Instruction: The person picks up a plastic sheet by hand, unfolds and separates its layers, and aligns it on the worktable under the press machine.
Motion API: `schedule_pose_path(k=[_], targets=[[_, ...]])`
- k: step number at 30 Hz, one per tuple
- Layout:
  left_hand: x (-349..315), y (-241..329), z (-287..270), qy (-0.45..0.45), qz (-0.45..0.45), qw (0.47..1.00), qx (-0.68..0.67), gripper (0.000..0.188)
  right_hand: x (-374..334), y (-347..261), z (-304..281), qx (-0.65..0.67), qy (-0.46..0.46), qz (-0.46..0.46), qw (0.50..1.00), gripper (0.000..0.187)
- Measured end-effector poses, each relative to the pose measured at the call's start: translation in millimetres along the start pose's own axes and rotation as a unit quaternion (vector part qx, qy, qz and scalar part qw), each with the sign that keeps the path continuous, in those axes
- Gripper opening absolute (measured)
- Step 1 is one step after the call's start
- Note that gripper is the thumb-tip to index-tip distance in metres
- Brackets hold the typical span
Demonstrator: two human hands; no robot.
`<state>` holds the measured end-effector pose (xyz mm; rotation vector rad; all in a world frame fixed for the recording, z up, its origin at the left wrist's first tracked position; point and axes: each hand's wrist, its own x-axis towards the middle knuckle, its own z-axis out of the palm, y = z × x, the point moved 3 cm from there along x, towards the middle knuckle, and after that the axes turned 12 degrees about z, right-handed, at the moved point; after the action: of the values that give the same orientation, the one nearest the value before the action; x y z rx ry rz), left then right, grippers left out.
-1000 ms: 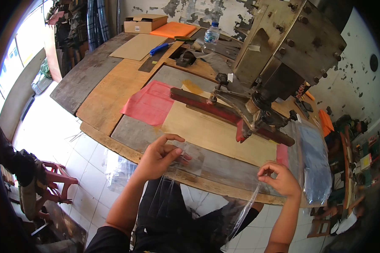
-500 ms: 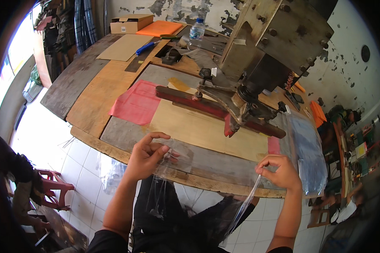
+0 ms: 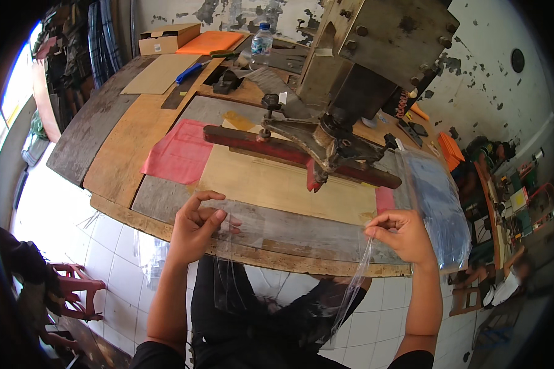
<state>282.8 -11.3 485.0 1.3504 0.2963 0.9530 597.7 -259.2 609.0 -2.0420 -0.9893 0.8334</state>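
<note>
A clear plastic sheet (image 3: 345,313) hangs between my hands, over the near edge of the bench and my lap. My right hand (image 3: 403,237) pinches its right corner between thumb and fingers, with the plastic gathered into folds below. My left hand (image 3: 197,224) has the sheet's left part between thumb and fingers, the index finger curled above; some fingertips show through the film. Just beyond lies a cream board (image 3: 277,184) on the press bed, with a pink sheet (image 3: 178,154) at its left end. Above the board stands a red-edged metal bar (image 3: 271,147) on the press head.
A heavy press (image 3: 375,74) rises from the far side. A stack of clear bluish plastic sheets (image 3: 440,212) lies at the right. A water bottle (image 3: 261,44), a cardboard box (image 3: 169,40) and a blue-handled cutter (image 3: 189,72) stand or lie farther back. A red stool (image 3: 74,286) is on the left.
The whole view has shifted slightly, so the bench and press appear farther left. The plastic sheet is drawn out more between my hands, and its right part hangs more steeply.
</note>
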Motion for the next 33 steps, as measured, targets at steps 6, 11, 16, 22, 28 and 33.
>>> schedule_pose_path(k=[6,11,16,22,28,33], targets=[[0,1,1,-0.001,0.002,1.000,0.007,0.032,-2,6,1,0.025,0.015,-0.009,1.000,0.011],[-1,-8,-9,-0.015,0.004,0.997,0.078,0.033,-6,6,3,0.027,0.035,-0.021,0.999,0.012],[-2,-2,2,0.026,0.001,0.999,0.029,0.029,-9,5,7,0.025,0.042,-0.055,0.997,0.015],[-1,3,2,-0.003,0.001,0.999,0.044,0.031,-11,2,8,-0.017,0.053,-0.049,0.997,0.016],[-3,6,1,-0.016,0.003,0.999,0.030,0.031,-2,9,14,-0.060,0.044,0.000,0.997,0.012],[1,7,3,-0.057,-0.006,0.997,0.055,0.035,1,26,12,-0.051,0.009,0.017,0.999,0.008]])
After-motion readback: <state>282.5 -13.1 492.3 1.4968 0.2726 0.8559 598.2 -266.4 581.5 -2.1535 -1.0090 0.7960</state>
